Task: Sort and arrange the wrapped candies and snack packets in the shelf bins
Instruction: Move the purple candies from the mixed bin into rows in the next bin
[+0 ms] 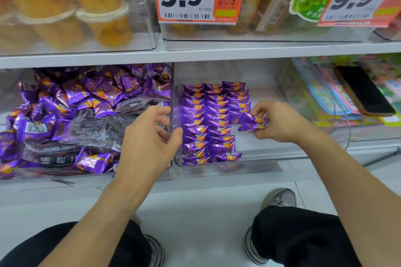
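Head: left bin (86, 176) heaped candies (73, 91); middle bin (260, 159) (rows (208, 123)).

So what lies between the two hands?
In the head view, neat rows of purple wrapped candies in the clear bin lie between the left hand and the right hand.

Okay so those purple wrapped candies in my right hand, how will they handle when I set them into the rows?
The purple wrapped candies look light: the right hand holds several with fingertips alone. Their glossy foil probably slides easily, so they may slip from a loose pinch. The crinkled ends seem floppy, so they will likely need nudging to sit square against the arranged rows.
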